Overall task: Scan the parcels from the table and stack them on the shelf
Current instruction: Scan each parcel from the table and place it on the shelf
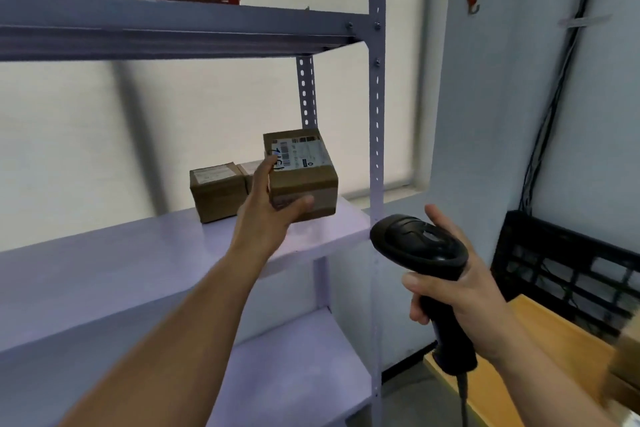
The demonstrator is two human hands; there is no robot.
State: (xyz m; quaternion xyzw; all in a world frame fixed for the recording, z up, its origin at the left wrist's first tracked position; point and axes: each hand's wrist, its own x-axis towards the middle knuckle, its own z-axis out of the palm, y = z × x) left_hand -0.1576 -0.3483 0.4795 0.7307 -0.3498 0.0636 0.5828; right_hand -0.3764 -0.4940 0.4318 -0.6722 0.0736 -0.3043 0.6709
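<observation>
The parcel (301, 177) is gripped label-up in the left hand (273, 208) near the front right corner of the shelf (138, 253), beside another box (216, 191), apparently for stacking, while the scanner (419, 246) is clasped aside in the right hand (460, 291).

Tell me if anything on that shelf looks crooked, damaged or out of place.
Nothing looks damaged or spilled. Only the parcel gripped by the left hand is askew: it is turned at an angle to the smaller box beside it on the shelf, likely because it is not yet set down.
</observation>
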